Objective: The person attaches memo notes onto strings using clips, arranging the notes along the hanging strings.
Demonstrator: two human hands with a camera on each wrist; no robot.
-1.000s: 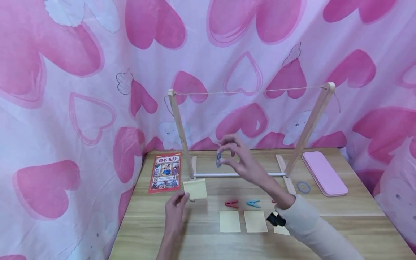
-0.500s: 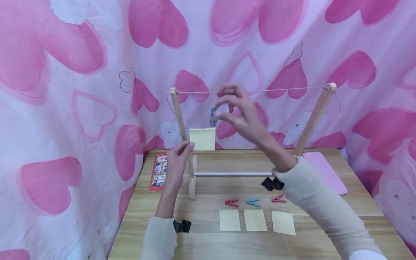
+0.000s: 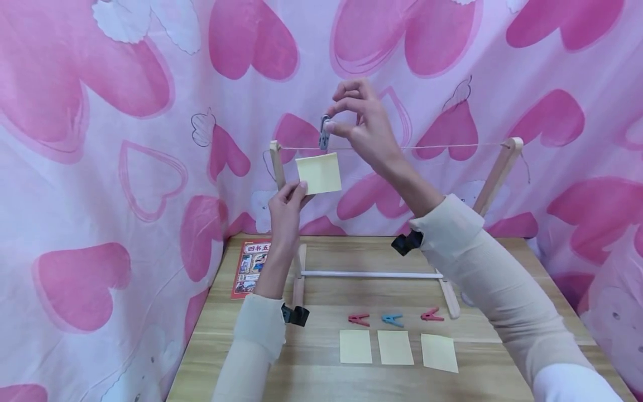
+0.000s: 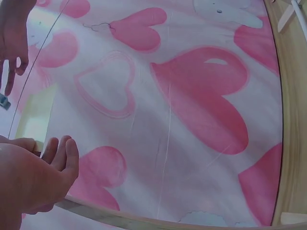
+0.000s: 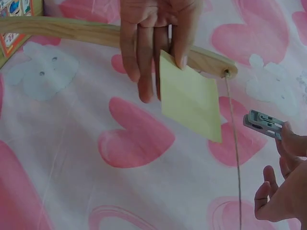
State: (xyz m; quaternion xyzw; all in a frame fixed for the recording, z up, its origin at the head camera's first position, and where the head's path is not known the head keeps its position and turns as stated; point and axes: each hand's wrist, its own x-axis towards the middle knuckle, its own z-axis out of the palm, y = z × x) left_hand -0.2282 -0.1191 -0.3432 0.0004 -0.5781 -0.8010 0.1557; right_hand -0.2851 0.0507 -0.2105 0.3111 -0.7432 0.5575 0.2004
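In the head view my left hand pinches a yellow sticky note by its lower left corner. The note hangs just below the string, which runs between two wooden posts. My right hand pinches a grey clothespin between thumb and index finger, its jaws pointing down at the string, above the note. The right wrist view shows the clothespin on one side of the string and the note on the other, with the clothespin apart from both.
On the table lie three sticky notes in a row, with red clothespins and a blue clothespin behind them. A white rod joins the feet of the wooden frame. A red booklet lies behind my left arm.
Both hands have risen from near the table to the string, the left carrying the sticky note and the right the grey clothespin. The clothespin now sits at string height.
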